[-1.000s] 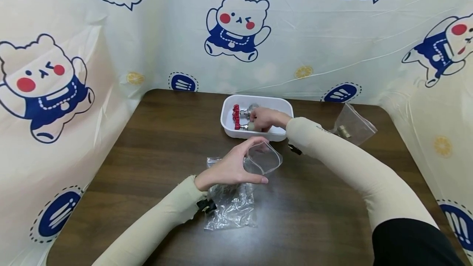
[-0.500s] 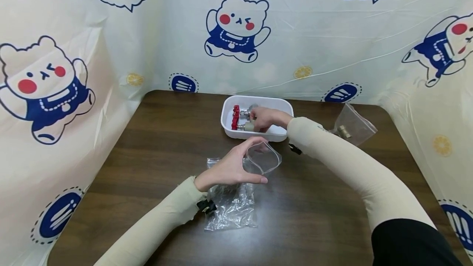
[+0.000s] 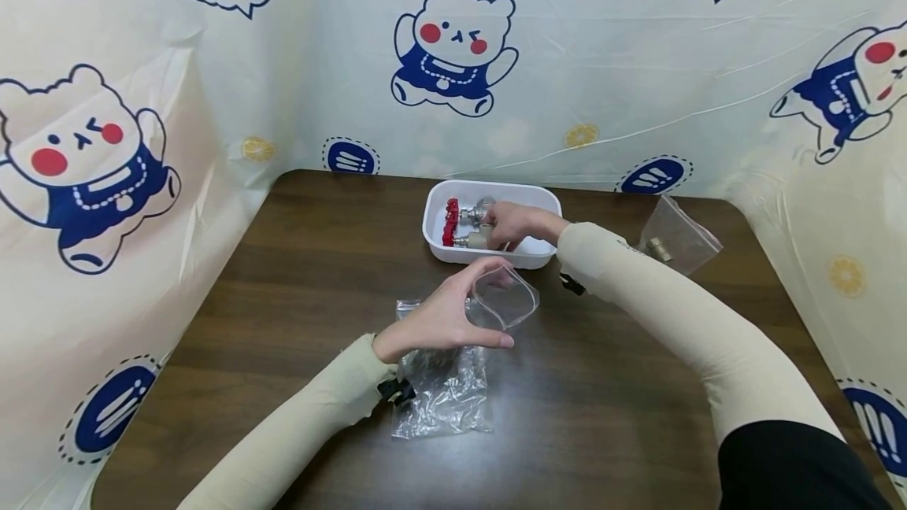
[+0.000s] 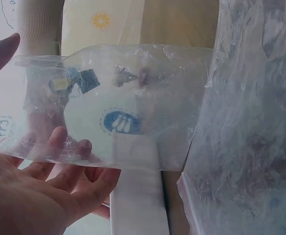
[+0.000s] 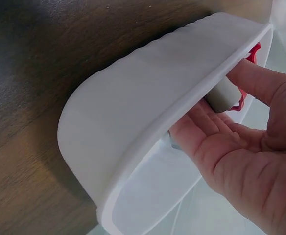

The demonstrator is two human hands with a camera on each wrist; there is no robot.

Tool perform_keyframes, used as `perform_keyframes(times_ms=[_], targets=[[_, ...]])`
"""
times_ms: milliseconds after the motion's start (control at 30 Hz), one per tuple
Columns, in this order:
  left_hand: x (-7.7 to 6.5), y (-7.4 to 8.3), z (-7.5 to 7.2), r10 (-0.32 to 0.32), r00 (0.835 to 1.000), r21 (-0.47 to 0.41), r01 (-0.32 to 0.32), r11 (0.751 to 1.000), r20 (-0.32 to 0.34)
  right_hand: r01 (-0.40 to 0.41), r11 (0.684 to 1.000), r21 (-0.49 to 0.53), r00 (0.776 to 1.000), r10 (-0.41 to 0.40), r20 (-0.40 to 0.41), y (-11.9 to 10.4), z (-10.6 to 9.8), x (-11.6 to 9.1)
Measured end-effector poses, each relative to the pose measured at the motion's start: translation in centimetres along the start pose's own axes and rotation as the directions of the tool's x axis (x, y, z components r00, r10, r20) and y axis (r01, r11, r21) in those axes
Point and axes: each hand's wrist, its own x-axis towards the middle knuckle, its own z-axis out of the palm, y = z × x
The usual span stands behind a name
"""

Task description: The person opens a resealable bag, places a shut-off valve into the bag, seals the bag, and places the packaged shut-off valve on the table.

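Fingers point(image 4: 99, 188) of the left hand point(image 3: 439, 321) curve round a clear bag point(image 3: 516, 304), thumb held well apart so the mouth gapes; right hand point(image 3: 516, 224) is down in the white tray point(image 3: 527, 260) at twelve o'clock, thumb and fingers bent either side of a grey cylinder point(image 5: 223, 97), can't tell whether they pinch it. Cylinder looks like the body of a red-handled valve point(image 3: 462, 242), lying in the tray with its red wheel point(image 3: 449, 235) toward nine o'clock, another valve point(image 3: 470, 215) just beside it on the twelve o'clock side. Valves probably metal: heavy for their bulk, stiff, hard to damage, maybe slippery; best hold is thumb and fingers across the body, not the wheel, which may turn. Clear bag is thin, likely light, floppy and slick, so best held near the lip or it could fold closed. From the tray, crinkled plastic packaging point(image 3: 453, 408) lies near six o'clock, second bag point(image 3: 689, 241) with a brass-coloured fitting point(image 3: 658, 249) at three o'clock
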Motion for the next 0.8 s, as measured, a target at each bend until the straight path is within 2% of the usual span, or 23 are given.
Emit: perform_keyframes(times_ms=[233,467,633,800], targets=[[0.1,-0.1,0.0,0.002,1.000,-0.010,-0.002,1.000,-0.007,0.019,0.999,0.044,1.000,-0.020,0.009,0.4,-0.3,-0.6],[0.1,-0.1,0.0,-0.005,1.000,-0.028,0.005,1.000,-0.005,0.086,0.994,0.073,0.995,-0.081,-0.062,0.8,-0.4,-1.1],[0.0,-0.2,0.0,-0.003,1.000,-0.023,0.003,1.000,-0.009,0.139,0.990,-0.013,0.981,-0.140,-0.138,0.9,-0.3,-1.4],[0.1,-0.3,-0.1,0.002,1.000,-0.009,-0.002,1.000,-0.019,0.205,0.967,-0.149,0.948,-0.234,-0.216,0.6,-0.1,-1.8]])
